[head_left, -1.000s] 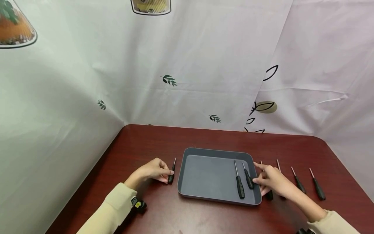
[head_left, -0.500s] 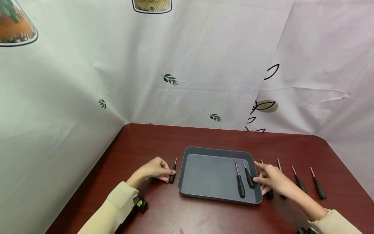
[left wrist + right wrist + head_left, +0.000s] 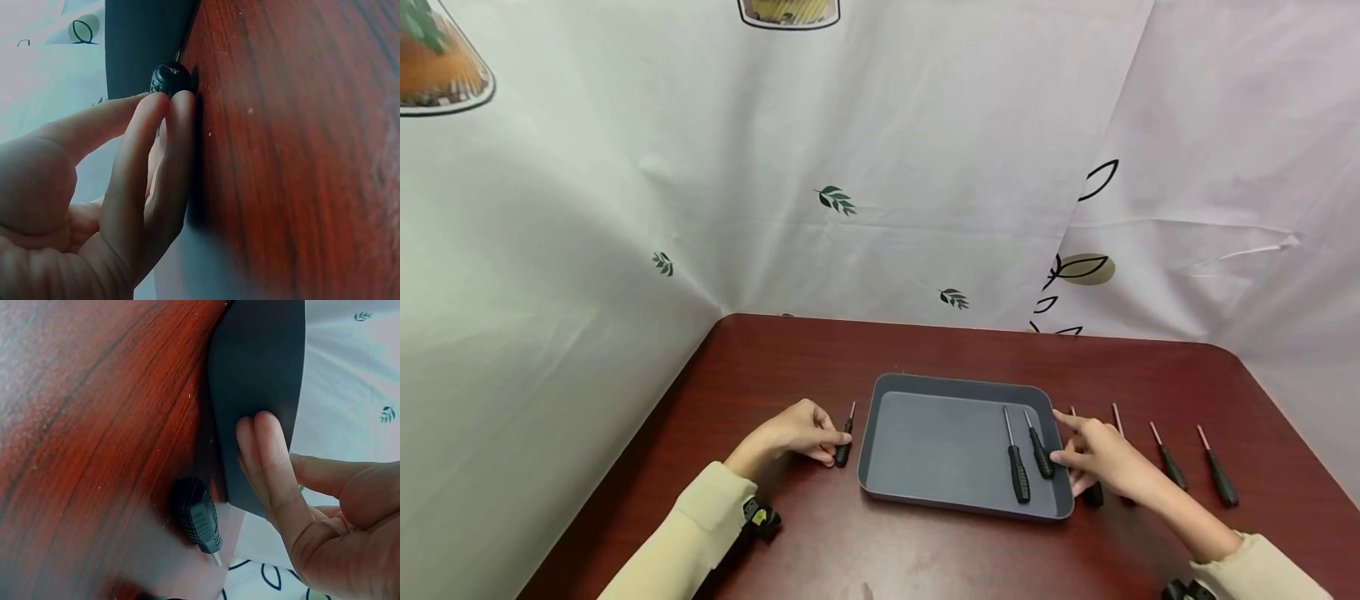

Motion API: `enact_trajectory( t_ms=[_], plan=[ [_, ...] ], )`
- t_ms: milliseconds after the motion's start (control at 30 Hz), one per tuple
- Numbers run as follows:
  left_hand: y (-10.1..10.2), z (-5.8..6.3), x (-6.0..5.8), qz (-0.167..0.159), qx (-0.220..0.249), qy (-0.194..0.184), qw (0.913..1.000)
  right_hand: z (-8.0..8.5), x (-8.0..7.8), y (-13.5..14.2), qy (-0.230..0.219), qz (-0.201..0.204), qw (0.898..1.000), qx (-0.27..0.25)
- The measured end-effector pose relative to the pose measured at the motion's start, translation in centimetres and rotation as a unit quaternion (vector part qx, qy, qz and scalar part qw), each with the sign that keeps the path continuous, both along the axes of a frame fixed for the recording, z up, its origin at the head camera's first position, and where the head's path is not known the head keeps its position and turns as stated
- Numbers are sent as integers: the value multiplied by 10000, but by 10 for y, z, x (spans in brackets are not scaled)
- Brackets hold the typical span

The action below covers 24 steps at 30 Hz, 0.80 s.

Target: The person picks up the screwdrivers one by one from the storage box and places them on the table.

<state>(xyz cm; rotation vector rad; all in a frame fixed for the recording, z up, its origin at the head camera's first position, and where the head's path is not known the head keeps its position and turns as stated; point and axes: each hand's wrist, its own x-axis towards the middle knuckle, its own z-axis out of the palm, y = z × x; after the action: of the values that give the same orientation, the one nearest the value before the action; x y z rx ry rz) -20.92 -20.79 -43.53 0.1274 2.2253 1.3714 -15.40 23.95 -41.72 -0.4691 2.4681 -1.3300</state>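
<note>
Left of the grey tray (image 3: 940, 450), my left hand (image 3: 801, 431) pinches the black handle of a small screwdriver (image 3: 843, 452), whose thin shaft points away from me. The left wrist view shows the handle's end (image 3: 170, 79) between thumb and fingertips, close over the table. My right hand (image 3: 1103, 458) grips the tray's right wall, thumb over the rim and fingers (image 3: 272, 440) against the outer face. Inside the tray, on its right side, lie a longer black-handled screwdriver (image 3: 1018, 477) and a shorter one (image 3: 1042, 457).
Right of the tray, several more black-handled screwdrivers lie in a row on the red-brown table (image 3: 925, 558), including one at the far right (image 3: 1221, 479) and one beside it (image 3: 1171, 468). My right hand partly covers the nearer ones. White printed sheeting (image 3: 910, 167) surrounds the table's back and sides.
The head view has tilted very slightly, so everything sits a few pixels higher. Both hands keep their hold and place; the tray and screwdrivers stay put.
</note>
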Motion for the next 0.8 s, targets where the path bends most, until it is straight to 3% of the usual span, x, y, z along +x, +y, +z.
enact_trajectory(
  t_ms=[300, 600, 800],
  plan=[
    [-2, 5, -2, -142, -29, -70, 9999, 1, 0, -2, 17, -41, 10000, -1],
    [-2, 4, -3, 85, -86, -106, 9999, 0, 0, -1, -44, -91, 9999, 44],
    [0, 12, -4, 133, -24, -19, 9999, 0, 0, -1, -1, -100, 9999, 33]
  ],
)
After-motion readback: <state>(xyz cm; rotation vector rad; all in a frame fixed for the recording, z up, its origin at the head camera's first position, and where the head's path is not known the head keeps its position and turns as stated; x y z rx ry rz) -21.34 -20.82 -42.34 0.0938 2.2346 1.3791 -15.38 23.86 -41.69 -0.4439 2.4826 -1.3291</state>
